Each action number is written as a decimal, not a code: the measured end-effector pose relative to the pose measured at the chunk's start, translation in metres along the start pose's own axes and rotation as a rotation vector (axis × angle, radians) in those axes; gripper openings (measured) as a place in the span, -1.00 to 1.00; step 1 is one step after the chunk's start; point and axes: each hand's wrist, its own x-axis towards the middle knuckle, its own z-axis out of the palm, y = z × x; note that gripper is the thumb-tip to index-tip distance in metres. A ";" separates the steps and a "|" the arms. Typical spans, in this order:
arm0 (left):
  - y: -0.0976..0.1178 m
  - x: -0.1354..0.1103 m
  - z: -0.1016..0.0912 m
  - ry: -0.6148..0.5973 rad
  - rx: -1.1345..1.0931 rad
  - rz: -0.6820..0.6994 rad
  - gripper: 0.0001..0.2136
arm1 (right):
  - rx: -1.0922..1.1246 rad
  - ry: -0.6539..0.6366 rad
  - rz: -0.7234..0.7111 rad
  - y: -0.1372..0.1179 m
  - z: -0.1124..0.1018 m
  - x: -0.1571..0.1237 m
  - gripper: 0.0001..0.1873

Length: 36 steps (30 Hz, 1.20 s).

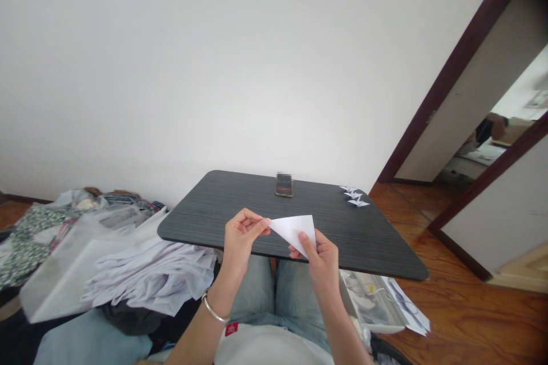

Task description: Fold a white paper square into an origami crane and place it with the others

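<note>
Between my two hands, just above the table's near edge, is a white sheet of paper [291, 229] folded into a triangle. My left hand [244, 232] pinches its pointed left corner between thumb and fingertips. On the other side, my right hand [315, 251] grips the paper's lower right part, thumb on top and fingers behind. The back of the paper is hidden from me. Several small folded white paper figures [355, 197] with pointed ends stand in a row at the table's far right corner.
A phone [284, 184] leans on a stand at the back of the dark table [222, 199]. Clothes and plastic bags [85, 256] are heaped at the left. An open box [372, 302] sits on the wooden floor at the right, near a doorway. A white wall [257, 68] rises behind.
</note>
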 end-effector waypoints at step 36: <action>0.004 0.009 -0.017 -0.139 0.271 0.014 -0.83 | 0.020 -0.042 0.028 0.001 -0.005 0.004 -0.69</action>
